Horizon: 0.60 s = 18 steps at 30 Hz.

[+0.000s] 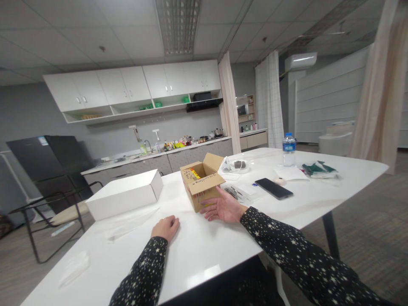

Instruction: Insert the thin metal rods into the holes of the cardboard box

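An open cardboard box (200, 199) stands on the white table with its flaps folded out. Printed packets with red and yellow (195, 173) show inside it; the deeper contents are hidden. My right hand (223, 207) is at the box's near side, palm turned partly up, fingers stretched and apart. Its fingertips lie at the box's lower front; whether they touch it I cannot tell. To the left, my left hand (166, 228) rests on the tabletop, fingers curled under in a loose fist, with no object visible in it. A clear bag of small metal pieces (234, 193) lies right of the box.
A long white box (127, 191) sits at the table's left. On the right are a black phone (273, 188), a water bottle (289, 151), a green packet (318, 168) and a white corded device (237, 166). Thin plastic wrap (75, 267) lies near the left edge.
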Available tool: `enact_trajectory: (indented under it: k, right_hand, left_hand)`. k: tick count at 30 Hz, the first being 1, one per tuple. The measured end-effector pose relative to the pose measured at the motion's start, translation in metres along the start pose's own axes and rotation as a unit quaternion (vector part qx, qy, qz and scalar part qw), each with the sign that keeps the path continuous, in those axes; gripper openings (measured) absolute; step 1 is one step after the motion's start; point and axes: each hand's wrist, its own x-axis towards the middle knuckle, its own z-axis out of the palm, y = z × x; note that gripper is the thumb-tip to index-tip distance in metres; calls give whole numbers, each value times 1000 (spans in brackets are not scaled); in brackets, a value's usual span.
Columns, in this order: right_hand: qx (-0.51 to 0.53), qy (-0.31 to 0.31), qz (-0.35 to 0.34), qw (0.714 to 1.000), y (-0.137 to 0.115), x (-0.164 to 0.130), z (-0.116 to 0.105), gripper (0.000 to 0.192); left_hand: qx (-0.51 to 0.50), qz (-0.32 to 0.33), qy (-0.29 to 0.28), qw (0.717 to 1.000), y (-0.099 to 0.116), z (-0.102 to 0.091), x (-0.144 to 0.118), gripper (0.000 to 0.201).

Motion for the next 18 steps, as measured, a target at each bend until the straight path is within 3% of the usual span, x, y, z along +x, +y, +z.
enact_trajectory:
  k: [18]
  right_hand:
    - [20, -9, -9, 1000, -1, -2, 1, 84]
  left_hand:
    - [-11, -4, 2, 1000, 1, -1, -1, 36]
